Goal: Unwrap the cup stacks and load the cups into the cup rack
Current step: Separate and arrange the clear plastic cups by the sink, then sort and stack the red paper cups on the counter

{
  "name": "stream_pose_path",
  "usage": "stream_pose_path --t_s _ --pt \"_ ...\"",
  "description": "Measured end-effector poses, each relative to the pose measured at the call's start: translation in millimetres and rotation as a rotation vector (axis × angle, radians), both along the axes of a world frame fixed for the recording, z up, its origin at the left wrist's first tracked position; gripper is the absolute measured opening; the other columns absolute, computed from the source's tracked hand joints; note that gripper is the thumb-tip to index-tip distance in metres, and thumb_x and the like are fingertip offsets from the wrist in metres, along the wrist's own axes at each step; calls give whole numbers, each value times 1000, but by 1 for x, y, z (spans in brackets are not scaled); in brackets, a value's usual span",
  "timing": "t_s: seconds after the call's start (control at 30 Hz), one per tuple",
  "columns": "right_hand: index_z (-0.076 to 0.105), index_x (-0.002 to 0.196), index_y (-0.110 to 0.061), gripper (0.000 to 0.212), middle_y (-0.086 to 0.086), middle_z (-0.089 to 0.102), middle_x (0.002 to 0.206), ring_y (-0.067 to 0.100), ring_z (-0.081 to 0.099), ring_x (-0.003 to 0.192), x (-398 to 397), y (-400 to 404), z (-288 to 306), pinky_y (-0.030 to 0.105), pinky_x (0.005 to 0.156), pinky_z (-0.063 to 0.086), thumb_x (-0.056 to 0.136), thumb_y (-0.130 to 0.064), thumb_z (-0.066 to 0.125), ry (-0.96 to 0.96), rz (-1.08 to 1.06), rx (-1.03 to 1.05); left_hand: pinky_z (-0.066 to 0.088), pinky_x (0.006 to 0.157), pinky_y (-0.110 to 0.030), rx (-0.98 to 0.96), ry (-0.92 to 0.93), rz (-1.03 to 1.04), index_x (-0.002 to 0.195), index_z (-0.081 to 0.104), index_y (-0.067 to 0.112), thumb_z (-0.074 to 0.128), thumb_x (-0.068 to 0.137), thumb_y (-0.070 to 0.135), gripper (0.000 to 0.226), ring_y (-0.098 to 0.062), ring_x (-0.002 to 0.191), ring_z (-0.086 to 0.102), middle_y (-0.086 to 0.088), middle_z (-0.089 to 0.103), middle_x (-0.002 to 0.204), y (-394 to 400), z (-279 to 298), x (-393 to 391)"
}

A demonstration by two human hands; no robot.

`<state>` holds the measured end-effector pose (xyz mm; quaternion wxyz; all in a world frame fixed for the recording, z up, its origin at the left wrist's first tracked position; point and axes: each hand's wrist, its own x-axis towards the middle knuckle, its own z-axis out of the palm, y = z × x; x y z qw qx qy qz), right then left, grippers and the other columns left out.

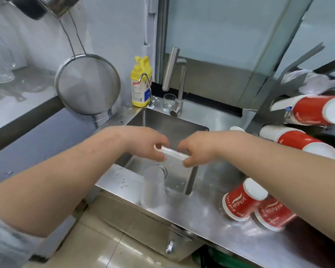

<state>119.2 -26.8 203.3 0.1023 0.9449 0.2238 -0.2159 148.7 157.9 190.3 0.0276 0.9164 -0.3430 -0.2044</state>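
Over the sink [182, 124], my left hand [149, 146] and my right hand [197, 149] both pinch the top of a clear plastic wrap [174, 153], stretched between them as a whitish strip. A stack of clear cups [153, 188] in that wrap hangs below my hands, its lower end level with the sink's front edge. Two stacks of red paper cups [242, 202] [273, 214] lie on their sides on the steel counter under my right forearm. More red cup stacks [313, 111] [296, 141] lie in the cup rack [267, 111] at the right edge.
A tall tap [179, 82], a drinking glass [169, 102] and a yellow soap bottle [140, 84] stand behind the sink. A round metal strainer [87, 84] hangs on the left wall. Clear lids or cups [313, 82] sit at the rack's top.
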Motion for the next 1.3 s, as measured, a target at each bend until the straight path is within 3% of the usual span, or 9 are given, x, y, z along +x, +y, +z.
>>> stream_pose_path --t_s 0.13,0.23,0.43,0.5,0.63,0.83,0.97,1.03,1.3 --pt "47 137 -27 51 -1 59 130 23 54 115 -12 -35 25 36 97 45 90 -45 55 -29 -20 -30 42 84 -31 163 -57 -179 130 48 31 54 90 51 45 -14 97 53 8 59 120 -50 29 6" --pt "43 141 -28 53 0 56 134 23 52 121 -35 -69 35 32 95 41 92 -43 55 -32 -77 -9 44 90 -33 217 -101 -250 133 45 34 53 88 53 50 -17 107 55 8 57 123 -88 40 -1" --pt "43 138 -35 52 -8 59 122 17 56 97 -89 -145 39 32 90 46 89 -49 53 6 -173 27 41 95 -30 194 -47 -393 138 42 35 54 90 50 53 -16 116 54 9 55 131 -170 41 -38" --pt "45 135 -35 50 -7 60 121 21 59 102 -107 -170 38 39 92 49 88 -50 54 26 -217 27 43 97 -33 201 -16 -436 139 42 35 54 90 51 53 -16 113 55 9 54 131 -193 38 -49" --pt "49 133 -34 46 -6 61 116 21 56 108 -140 -220 33 33 87 46 89 -46 54 48 -332 63 47 94 -39 156 -28 -530 130 46 38 53 89 51 44 -16 111 55 11 54 128 -234 25 -65" --pt "48 136 -31 50 -9 61 115 15 55 100 -168 -278 -1 27 86 44 88 -46 56 48 -499 163 47 94 -42 4 -24 -483 135 43 40 58 85 45 52 -20 114 54 3 52 126 -276 -6 -79" --pt "50 134 -29 50 -9 63 110 18 58 104 -176 -289 -24 29 90 48 87 -45 57 -2 -545 263 31 103 -22 -93 10 -446 142 37 40 63 85 34 62 -10 130 37 16 40 133 -275 -19 -84" --pt "51 134 -28 49 -8 60 106 20 59 105 -177 -286 -36 27 86 46 87 -42 59 -36 -549 330 31 105 -23 -116 3 -403 142 36 41 64 83 36 65 -11 131 36 12 40 139 -267 -28 -80" --pt "48 138 -22 52 6 55 132 24 50 122 -160 -240 -72 37 102 42 87 -31 59 -160 -535 529 30 108 -27 -142 5 -152 150 25 29 72 77 47 89 -16 134 37 1 36 148 -238 -61 -72"
